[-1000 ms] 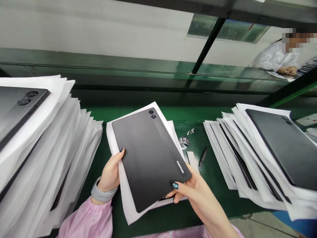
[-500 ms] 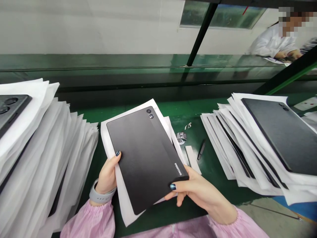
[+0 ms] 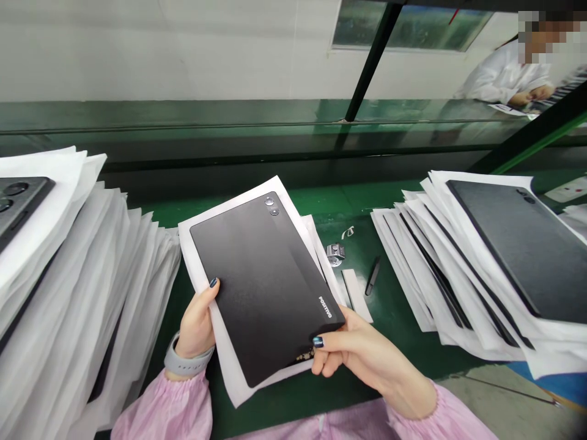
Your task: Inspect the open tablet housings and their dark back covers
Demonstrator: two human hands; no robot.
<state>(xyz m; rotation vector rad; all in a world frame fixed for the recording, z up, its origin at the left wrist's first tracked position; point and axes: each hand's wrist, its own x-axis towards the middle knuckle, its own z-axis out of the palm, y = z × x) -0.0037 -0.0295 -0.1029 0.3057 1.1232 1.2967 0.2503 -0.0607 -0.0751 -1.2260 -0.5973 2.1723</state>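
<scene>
Both my hands hold a dark tablet back cover (image 3: 261, 287), tilted, with two lens rings at its far end and POSITIVO lettering near its right corner. White paper (image 3: 229, 388) lies under it and sticks out at the far, left and near edges. My left hand (image 3: 198, 321) grips the left long edge, thumb on top and fingers hidden below. The near right corner is pinched in my right hand (image 3: 353, 342), thumb above and fingers curled beneath. Small gold-coloured marks show at the near edge beside that thumb.
Tall paper-interleaved stacks of covers (image 3: 114, 269) stand left, and another such stack (image 3: 513, 244) stands right. On the green bench (image 3: 408, 342) lie a metal tape dispenser (image 3: 335, 253), a pale bar (image 3: 356, 296) and a black pen-like tool (image 3: 373, 276). Beyond the frame post sits another person (image 3: 499, 76).
The cover and paper have shifted slightly left and away from me. My right fingers have curled in closer under the corner, and gold-coloured marks now show at the near edge.
</scene>
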